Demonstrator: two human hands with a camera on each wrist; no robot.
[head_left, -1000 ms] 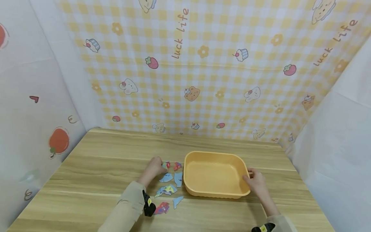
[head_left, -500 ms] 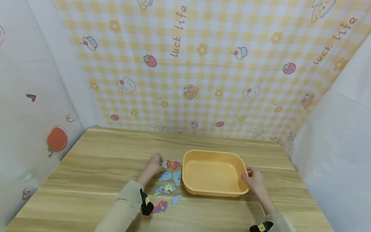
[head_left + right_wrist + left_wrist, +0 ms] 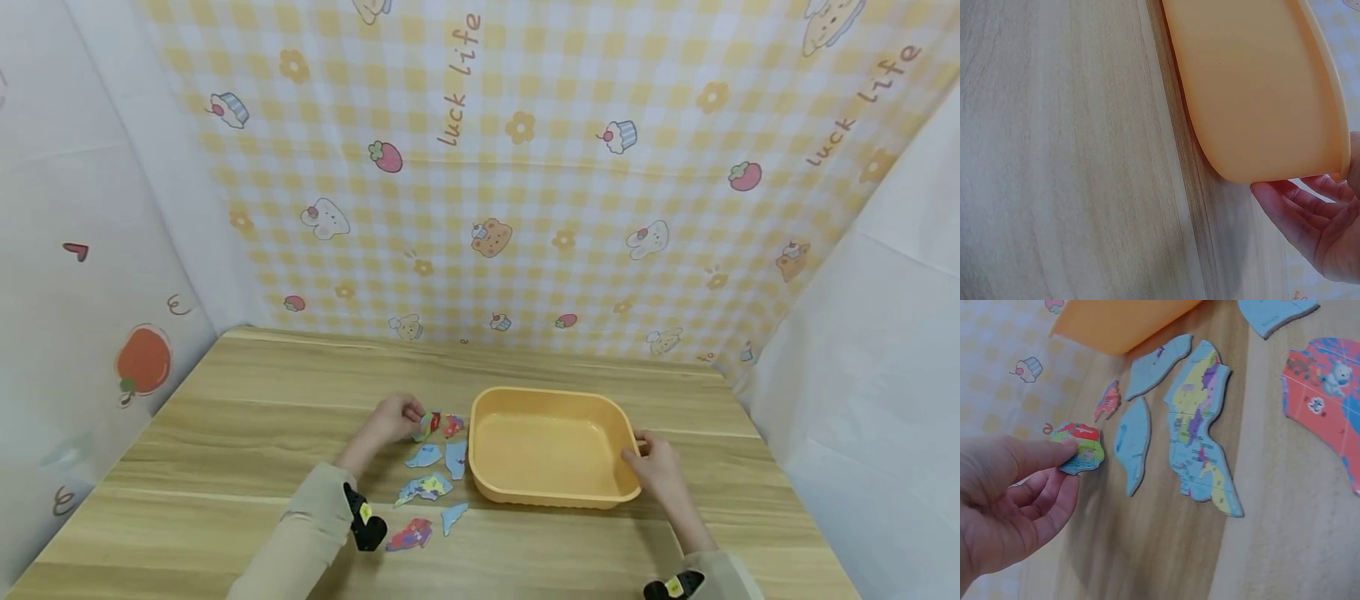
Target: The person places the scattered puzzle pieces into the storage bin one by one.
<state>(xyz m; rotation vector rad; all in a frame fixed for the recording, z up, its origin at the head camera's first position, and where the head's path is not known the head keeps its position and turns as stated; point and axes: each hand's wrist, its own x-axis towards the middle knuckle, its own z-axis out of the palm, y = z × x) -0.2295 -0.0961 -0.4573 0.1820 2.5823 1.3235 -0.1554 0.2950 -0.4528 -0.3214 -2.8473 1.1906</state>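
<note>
In the head view my left hand (image 3: 393,417) is at the far end of a group of flat map puzzle pieces. Its thumb and fingers pinch a small green, red and blue puzzle piece (image 3: 1087,461), which appears tilted in the left wrist view. Whether the piece is fully off the table I cannot tell. A small red piece (image 3: 453,426) lies just right of it. My right hand (image 3: 660,467) holds the right end of a yellow-orange plastic bin (image 3: 555,500), thumb and fingers at the rim; part of the fingers is hidden behind the wall.
Nearer the body lie light blue pieces (image 3: 424,455), a long blue-yellow piece (image 3: 424,488), a small blue wedge (image 3: 453,517) and a red-purple piece (image 3: 410,535). The bin stands right beside them on the wooden table (image 3: 300,400). A checked cloth (image 3: 555,192) hangs behind.
My left hand has shifted slightly left and up, and the small green and red piece now sits tilted in its fingers. My right hand keeps its hold on the bin.
</note>
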